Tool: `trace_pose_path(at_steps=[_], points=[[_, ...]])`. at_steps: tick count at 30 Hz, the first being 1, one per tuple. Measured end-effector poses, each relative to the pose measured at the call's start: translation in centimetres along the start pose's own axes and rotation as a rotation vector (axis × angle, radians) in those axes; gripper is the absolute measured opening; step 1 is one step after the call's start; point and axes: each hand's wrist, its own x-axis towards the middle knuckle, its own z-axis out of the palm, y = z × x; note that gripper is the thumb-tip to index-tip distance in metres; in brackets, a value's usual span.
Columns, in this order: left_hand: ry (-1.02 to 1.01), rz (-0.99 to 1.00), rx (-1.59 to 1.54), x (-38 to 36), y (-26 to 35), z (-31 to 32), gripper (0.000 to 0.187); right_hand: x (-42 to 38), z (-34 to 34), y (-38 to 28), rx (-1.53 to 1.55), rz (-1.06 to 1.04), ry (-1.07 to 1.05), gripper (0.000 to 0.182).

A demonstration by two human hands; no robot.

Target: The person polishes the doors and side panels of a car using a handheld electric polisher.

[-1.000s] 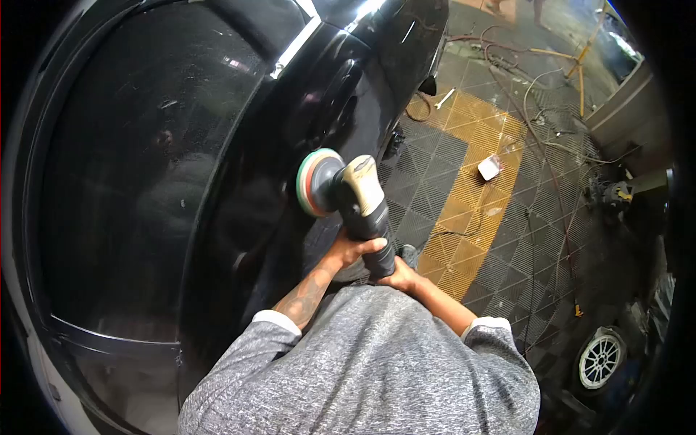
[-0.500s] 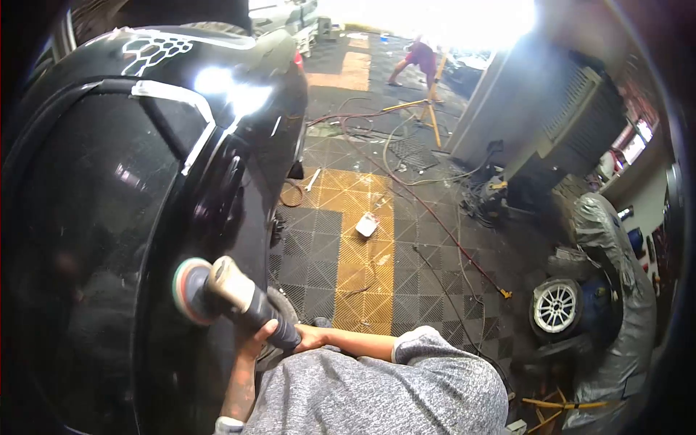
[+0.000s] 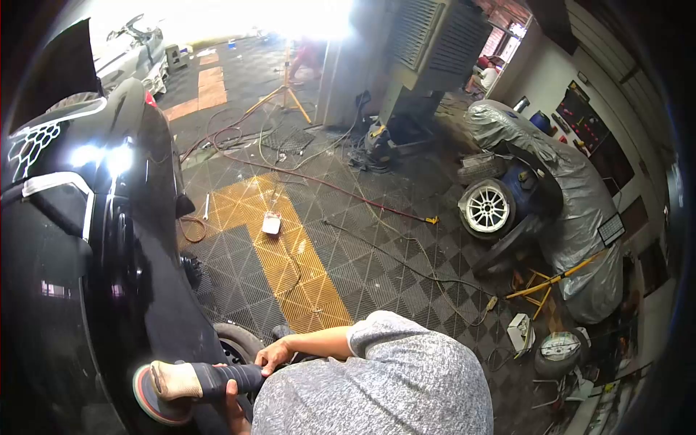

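Observation:
A power polisher (image 3: 217, 380) with a tan head, dark body and round layered pad (image 3: 145, 399) lies nearly level at the lower left. Its pad overlaps the glossy side panel of a black car (image 3: 148, 290). My left hand (image 3: 233, 409) wraps the polisher's body from below, its palm hidden behind my grey shirt. At the rear end of the tool, my right hand (image 3: 275, 355) has its fingers closed around the grip. A car wheel (image 3: 239, 341) shows just beyond the polisher.
Hoses and cords (image 3: 326, 190) cross the tiled floor. A small white box (image 3: 271, 224) and a wrench (image 3: 206, 206) lie near the car. To the right are a white-spoked wheel (image 3: 486, 209), a silver-covered object (image 3: 573, 210) and a yellow stand (image 3: 544, 286). A person (image 3: 308, 61) is at the back.
My view has swung right, so the car slides left in the picture. The polisher now sits lower and more level, with both hands still on it.

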Motion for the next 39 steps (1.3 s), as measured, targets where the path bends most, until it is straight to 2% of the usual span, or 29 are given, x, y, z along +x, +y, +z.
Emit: trace_pose_path(at_steps=[2,3,4,5,6,7,8,9,10,11,13,16,17,19,20,21,24,26,27,29,30,31,34,36,39], points=[[-0.011,-0.019,-0.003,-1.2,0.0,-0.6,0.067,0.0,-0.5,0.2,-0.111,0.123,0.038,0.056],[-0.005,-0.022,0.000,-2.1,0.5,-1.1,0.067,-0.1,-0.2,0.1,-0.088,0.049,0.023,0.057],[-0.005,-0.037,0.002,-3.2,0.6,-1.7,0.067,-0.6,-0.1,0.2,-0.078,0.080,0.044,0.062],[-0.008,-0.043,-0.003,-4.3,1.0,-2.0,0.067,-1.1,1.2,-1.1,-0.145,0.078,0.137,0.064],[-0.001,-0.049,-0.015,-5.5,1.1,-2.2,0.068,-0.4,1.7,0.1,-0.324,0.105,0.373,0.065],[0.028,-0.051,-0.015,-6.0,1.0,-2.0,0.068,-0.3,1.3,0.8,-0.482,0.024,0.282,0.068],[0.076,-0.048,-0.023,-6.2,0.6,-1.8,0.068,-0.7,3.2,-0.7,-0.363,-0.025,0.322,0.071],[0.197,-0.015,-0.014,-6.3,-0.8,-1.5,0.056,-0.6,3.8,-1.7,-0.332,0.062,0.354,0.078],[0.178,0.013,0.098,-5.9,0.8,-1.3,0.056,0.1,3.7,-1.2,-0.422,-0.048,0.383,0.072],[0.128,-0.001,0.129,-5.4,-0.9,-2.1,0.060,0.7,3.6,-0.4,-0.433,-0.092,0.464,0.060],[0.131,-0.041,0.156,-4.1,0.9,-0.9,0.076,1.2,3.8,-0.6,-0.504,0.079,0.572,0.048],[0.084,-0.231,0.113,-1.9,2.2,0.1,0.081,1.5,4.1,-0.9,-0.441,0.102,0.713,0.040],[0.029,-0.274,0.164,-0.9,2.1,0.1,0.087,1.5,3.4,-0.5,-0.440,0.103,0.701,0.040],[-0.033,-0.371,0.115,1.5,1.1,-0.1,0.085,1.2,3.4,-1.8,-0.296,-0.044,0.723,0.040],[0.067,-0.296,0.123,1.7,0.4,0.7,0.066,0.7,3.7,-2.4,-0.292,-0.034,0.741,0.041],[0.048,-0.335,0.014,2.5,-1.2,0.6,0.064,0.2,4.6,-5.4,-0.344,0.168,0.765,0.042],[0.028,-0.366,-0.055,3.0,-0.9,1.2,0.065,0.6,2.4,-3.4,-0.227,0.181,0.670,0.041],[0.096,-0.246,0.050,2.3,0.1,1.7,0.067,0.5,1.5,-2.5,-0.345,-0.029,0.651,0.041],[0.100,-0.247,0.054,2.6,0.4,1.6,0.067,0.8,0.8,-2.4,-0.343,-0.031,0.646,0.041],[0.080,-0.223,0.114,2.6,0.6,1.6,0.068,1.0,0.0,-1.3,-0.320,-0.166,0.621,0.041],[0.097,-0.249,0.096,3.0,1.1,2.0,0.067,0.9,-0.3,-1.4,-0.288,-0.106,0.595,0.043],[0.017,-0.408,0.100,3.8,1.3,1.8,0.080,0.4,0.0,-3.0,-0.309,0.048,0.591,0.045],[0.027,-0.435,0.025,5.1,0.2,1.9,0.079,0.7,-0.7,-4.2,-0.248,-0.019,0.567,0.043],[0.131,-0.145,0.072,4.9,0.8,2.4,0.068,0.7,-0.7,-4.8,-0.244,-0.132,0.613,0.040],[0.129,-0.156,0.124,5.3,1.8,2.3,0.068,0.6,-1.3,-5.5,-0.294,-0.078,0.589,0.041]])
